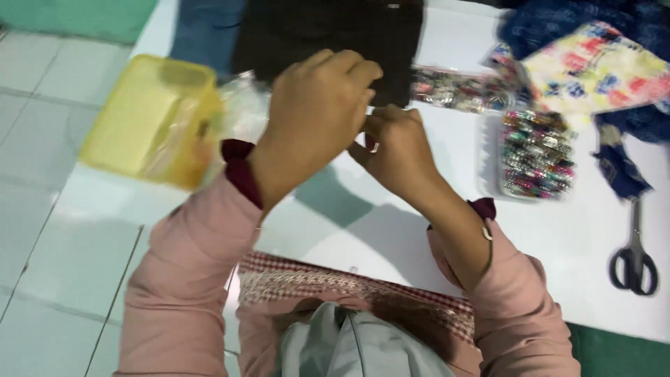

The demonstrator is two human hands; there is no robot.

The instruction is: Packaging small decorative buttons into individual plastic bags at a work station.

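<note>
Your left hand (317, 112) and right hand (394, 150) meet just below the dark cloth (328, 35), fingers curled together. They pinch something small between them; what it is I cannot tell.

Both arms reach forward from the near edge in pink sleeves with dark red cuffs. The left hand (317, 112) is raised, back toward the camera, fingers curled down and to the right. The right hand (394, 150) sits just right of it, fingertips pinched together and meeting the left fingertips.
</note>
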